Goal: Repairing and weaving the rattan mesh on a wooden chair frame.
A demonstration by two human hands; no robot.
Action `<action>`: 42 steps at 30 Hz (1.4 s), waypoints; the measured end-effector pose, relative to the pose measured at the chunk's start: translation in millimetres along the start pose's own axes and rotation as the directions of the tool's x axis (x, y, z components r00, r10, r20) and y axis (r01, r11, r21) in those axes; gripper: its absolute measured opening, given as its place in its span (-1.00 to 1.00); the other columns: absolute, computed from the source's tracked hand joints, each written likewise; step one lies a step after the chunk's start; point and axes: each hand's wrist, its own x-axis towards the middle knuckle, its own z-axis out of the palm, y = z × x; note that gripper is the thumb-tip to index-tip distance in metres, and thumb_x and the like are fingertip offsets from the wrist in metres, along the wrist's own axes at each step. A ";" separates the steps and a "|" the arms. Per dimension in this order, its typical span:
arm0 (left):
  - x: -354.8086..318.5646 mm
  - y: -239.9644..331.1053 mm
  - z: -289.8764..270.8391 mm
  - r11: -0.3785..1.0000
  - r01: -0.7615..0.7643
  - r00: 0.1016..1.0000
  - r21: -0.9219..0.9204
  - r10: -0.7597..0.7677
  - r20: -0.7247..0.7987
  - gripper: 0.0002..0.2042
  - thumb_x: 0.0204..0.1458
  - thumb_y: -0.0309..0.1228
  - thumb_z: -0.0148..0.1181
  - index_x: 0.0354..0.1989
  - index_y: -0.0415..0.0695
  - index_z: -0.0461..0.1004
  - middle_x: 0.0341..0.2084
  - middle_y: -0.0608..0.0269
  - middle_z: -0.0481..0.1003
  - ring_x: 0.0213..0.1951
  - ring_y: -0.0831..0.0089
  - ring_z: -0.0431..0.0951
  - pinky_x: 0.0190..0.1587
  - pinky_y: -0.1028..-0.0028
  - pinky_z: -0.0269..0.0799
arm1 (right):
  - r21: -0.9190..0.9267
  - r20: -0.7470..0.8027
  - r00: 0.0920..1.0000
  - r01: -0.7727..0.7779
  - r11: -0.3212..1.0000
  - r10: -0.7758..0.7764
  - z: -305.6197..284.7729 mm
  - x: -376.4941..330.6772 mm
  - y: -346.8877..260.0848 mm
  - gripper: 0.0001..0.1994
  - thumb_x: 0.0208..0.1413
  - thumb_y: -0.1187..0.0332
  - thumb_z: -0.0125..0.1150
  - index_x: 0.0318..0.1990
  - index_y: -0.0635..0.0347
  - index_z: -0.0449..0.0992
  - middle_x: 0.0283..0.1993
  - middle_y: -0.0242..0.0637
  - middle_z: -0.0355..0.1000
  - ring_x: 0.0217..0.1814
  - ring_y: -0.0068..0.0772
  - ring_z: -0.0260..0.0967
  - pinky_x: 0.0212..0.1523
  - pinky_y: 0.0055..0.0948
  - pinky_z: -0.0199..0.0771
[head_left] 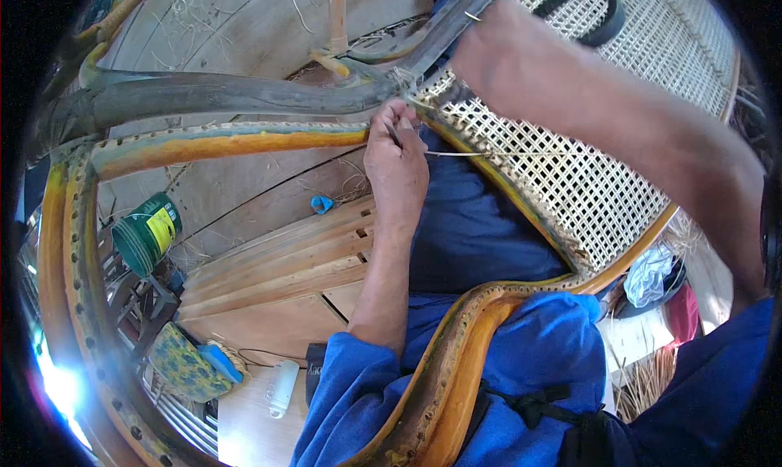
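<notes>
A wooden chair frame (456, 369) with drilled holes along its rails lies across my lap. Woven cane mesh (562, 186) fills its right section. At the corner where the rails meet, my left hand (397, 157) is closed in a pinch against the frame, with a thin dark object between its fingers that I cannot identify. Beside that hand, a pale cane strand (456, 153) stretches rightward over the mesh. Above the mesh, my right hand (505, 52) is closed and blurred; a small pale tip sticks out from it, its kind unclear.
A black ring-shaped roll (615, 23) rests on the mesh. To the left stand a green can (147, 235) and stacked wooden boards (277, 263). A sponge (187, 361) and a clear bottle (282, 388) are lower down. Cane scraps litter the floor (236, 27).
</notes>
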 end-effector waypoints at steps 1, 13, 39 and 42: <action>-0.5 1.3 -0.3 0.999 -0.033 0.999 0.023 0.033 -0.001 -0.83 0.20 -0.52 -0.10 -0.10 -0.24 0.38 -0.35 0.22 0.48 -0.56 0.69 0.36 -0.49 0.65 0.28 | -0.110 -0.097 0.995 -0.015 0.994 0.004 -6.3 4.5 2.4 -0.90 -0.24 0.45 0.19 -0.48 0.23 0.48 -0.50 -0.22 0.38 -0.37 -0.23 0.40 -0.25 -0.26 0.37; 1.9 18.1 -20.8 0.839 0.309 0.926 -0.448 -0.157 0.344 -0.61 0.27 -0.17 -0.08 0.06 -0.23 0.38 -0.17 0.07 0.50 -0.48 0.46 0.55 -0.61 0.63 0.35 | 0.390 -0.118 0.943 -0.245 0.888 0.312 -33.2 -39.6 -2.2 -0.71 -0.06 0.45 0.14 -0.11 0.18 0.40 -0.09 -0.16 0.24 -0.01 -0.24 0.27 0.04 -0.25 0.27; 19.2 10.3 6.6 0.869 -0.253 0.968 0.426 0.226 0.114 -0.83 0.11 -0.38 0.12 -0.26 -0.23 0.50 -0.43 0.03 0.47 -0.38 0.15 0.50 -0.26 0.25 0.41 | 0.048 0.138 0.924 -0.367 0.929 0.358 65.0 -45.0 -16.3 -0.71 -0.04 0.48 0.15 -0.10 0.20 0.40 -0.20 -0.22 0.40 -0.05 -0.24 0.38 -0.01 -0.26 0.31; 21.0 11.4 9.0 0.801 -0.304 0.953 0.516 0.259 0.159 -0.83 0.07 -0.39 0.13 -0.27 -0.25 0.50 -0.38 -0.01 0.46 -0.28 0.01 0.50 -0.23 0.16 0.41 | 0.026 0.140 0.924 -0.362 0.932 0.355 71.6 -40.9 -14.4 -0.71 -0.01 0.44 0.17 -0.08 0.20 0.40 -0.18 -0.24 0.41 -0.02 -0.26 0.38 0.01 -0.27 0.31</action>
